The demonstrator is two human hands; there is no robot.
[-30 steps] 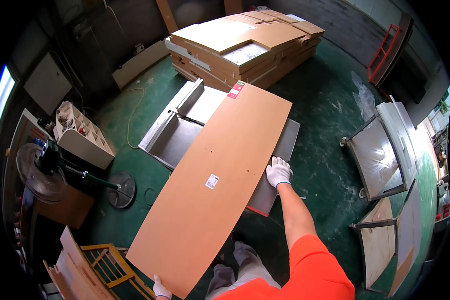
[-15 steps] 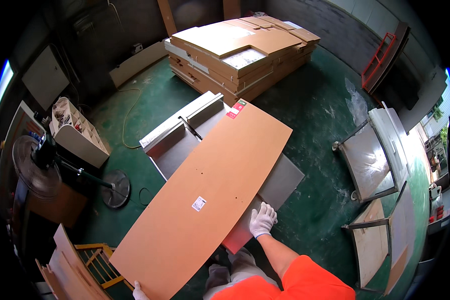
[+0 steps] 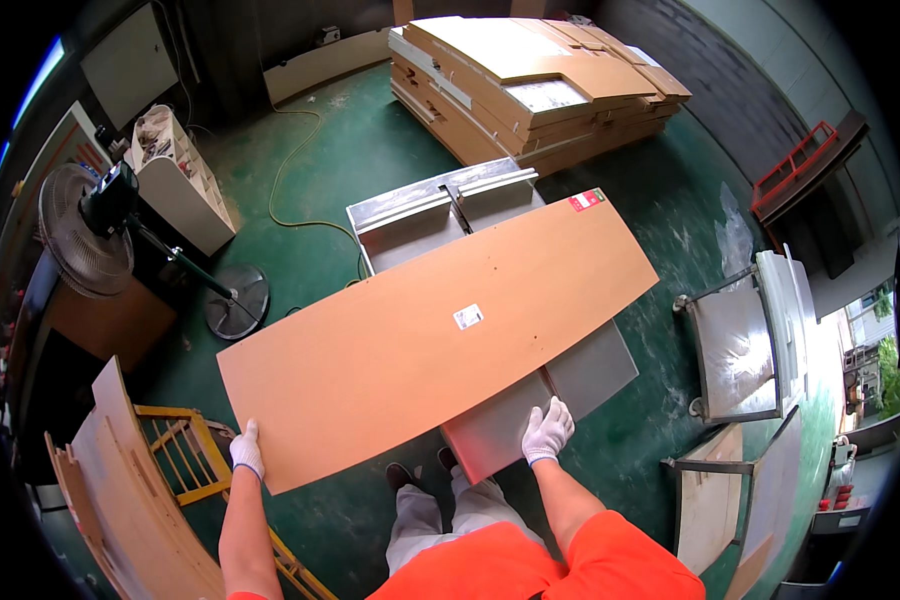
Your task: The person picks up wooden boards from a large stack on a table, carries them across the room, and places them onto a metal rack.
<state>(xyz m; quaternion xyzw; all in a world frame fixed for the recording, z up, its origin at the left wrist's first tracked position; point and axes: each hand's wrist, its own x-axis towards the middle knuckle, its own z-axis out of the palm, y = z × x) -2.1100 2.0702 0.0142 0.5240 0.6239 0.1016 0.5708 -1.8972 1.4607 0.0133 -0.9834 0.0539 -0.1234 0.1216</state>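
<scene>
Board (image 3: 390,360), lg & tan, flat across grey desk (image 3: 595,370), L end jutting well past it. Wht label (image 3: 467,317) approx mid-board, red tag (image 3: 587,200) at far R corner. L hand (image 3: 247,452), gloved, gripping board's L end, thumb up top, fingers hidden. R hand (image 3: 547,432), gloved, open, fingers out just beside board's near edge, over desk; can't tell if touching. Far side: cardboard-brown stack (image 3: 470,90). Fan (image 3: 85,230) to L, trolley (image 3: 735,350) to R.

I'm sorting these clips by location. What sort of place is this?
Probably a panel or furniture workshop: there's a stack of brown boards on a green painted floor, a pedestal fan and a wheeled metal-framed cart.
</scene>
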